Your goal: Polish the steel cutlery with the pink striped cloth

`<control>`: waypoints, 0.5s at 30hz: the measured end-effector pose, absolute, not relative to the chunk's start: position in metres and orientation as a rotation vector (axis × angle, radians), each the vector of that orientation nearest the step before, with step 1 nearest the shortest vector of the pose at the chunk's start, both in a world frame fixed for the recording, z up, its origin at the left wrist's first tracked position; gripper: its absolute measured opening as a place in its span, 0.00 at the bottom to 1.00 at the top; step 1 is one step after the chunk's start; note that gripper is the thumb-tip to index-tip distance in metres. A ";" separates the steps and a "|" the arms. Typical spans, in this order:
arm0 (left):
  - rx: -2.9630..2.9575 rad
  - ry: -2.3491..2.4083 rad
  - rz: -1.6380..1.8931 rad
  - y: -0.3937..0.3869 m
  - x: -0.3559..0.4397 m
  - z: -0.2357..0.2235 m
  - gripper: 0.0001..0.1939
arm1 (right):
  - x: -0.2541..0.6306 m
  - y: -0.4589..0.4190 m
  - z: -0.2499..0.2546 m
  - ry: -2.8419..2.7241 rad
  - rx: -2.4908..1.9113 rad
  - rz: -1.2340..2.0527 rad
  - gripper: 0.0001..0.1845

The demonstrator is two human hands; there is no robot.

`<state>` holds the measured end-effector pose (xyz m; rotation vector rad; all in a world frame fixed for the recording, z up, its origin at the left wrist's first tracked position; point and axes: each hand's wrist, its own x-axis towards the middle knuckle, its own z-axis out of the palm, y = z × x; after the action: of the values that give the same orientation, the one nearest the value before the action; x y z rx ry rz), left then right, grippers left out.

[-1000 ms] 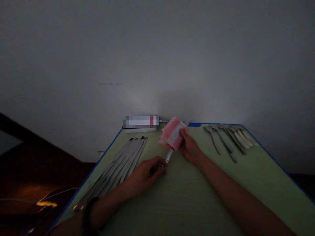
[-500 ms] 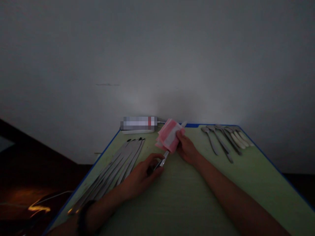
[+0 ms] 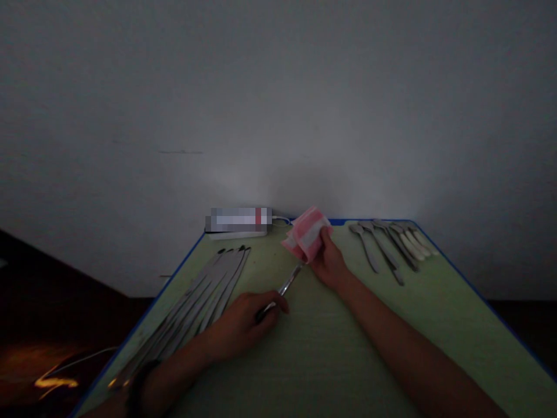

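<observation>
My left hand is closed around the near part of a slim, shiny metal piece of cutlery. It slants up and away toward a folded pink-and-white striped cloth. The cloth hides the far end, so its exact kind does not show. My right hand pinches the cloth, thumb on top and fingers mostly hidden beneath. Beside my left forearm lies a row of long, thin metal utensils with dark far tips.
Several metal spoons and white-handled utensils lie at the back right of the green table, which has a blue edge. At the back left, a white box-like object, partly blurred out, has a cable. A wall stands behind.
My left hand has drawn slightly back toward me, and more of the metal cutlery shows below the cloth. The pale tip beyond the cloth no longer shows. The view has shifted slightly.
</observation>
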<state>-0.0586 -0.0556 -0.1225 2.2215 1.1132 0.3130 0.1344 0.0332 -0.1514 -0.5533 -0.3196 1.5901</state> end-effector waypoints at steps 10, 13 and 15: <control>2.171 1.155 0.290 -0.057 -0.057 -0.120 0.16 | 0.130 0.031 -0.156 -0.545 -0.644 1.652 0.14; 2.174 1.145 0.290 -0.057 -0.058 -0.120 0.15 | 0.130 0.031 -0.158 -0.581 -0.607 1.639 0.14; 2.178 1.141 0.312 -0.058 -0.058 -0.121 0.15 | 0.130 0.032 -0.160 -0.604 -0.590 1.639 0.15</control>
<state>-0.0581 -0.0578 -0.1209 2.1782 1.1408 0.3119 0.1296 0.0319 -0.1601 -0.5900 -0.6037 1.6388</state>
